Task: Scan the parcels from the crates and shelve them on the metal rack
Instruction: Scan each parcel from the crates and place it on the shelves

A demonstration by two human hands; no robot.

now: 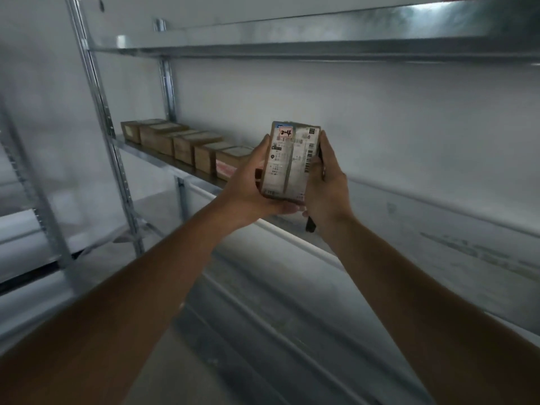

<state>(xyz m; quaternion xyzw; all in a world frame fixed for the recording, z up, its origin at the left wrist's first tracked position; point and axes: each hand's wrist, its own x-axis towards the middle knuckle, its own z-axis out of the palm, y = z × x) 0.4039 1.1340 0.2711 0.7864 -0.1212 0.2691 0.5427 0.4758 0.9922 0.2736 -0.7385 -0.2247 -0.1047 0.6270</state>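
Parcel: a small brown box [290, 160] held upright in front of the rack, its white shipping label facing the viewer, with a barcode on the right edge and a pink sticker near the top marked in dark pen.
Left hand: the left hand [251, 182] grasps the box's left side and cups under its bottom corner, thumb up along the edge.
Right hand: the right hand [325, 182] grips the box's right side; a dark object [311, 223] pokes out below the palm, too hidden to name.
Rack: a metal rack [96, 83] with slotted uprights and grey shelves above and below.
Middle shelf: the shelf [140, 149] carries a row of brown boxes [181, 144] standing side by side on its left part, the nearest just beside the left hand.
Position: the held box hangs above the shelf's front edge, not resting on it.
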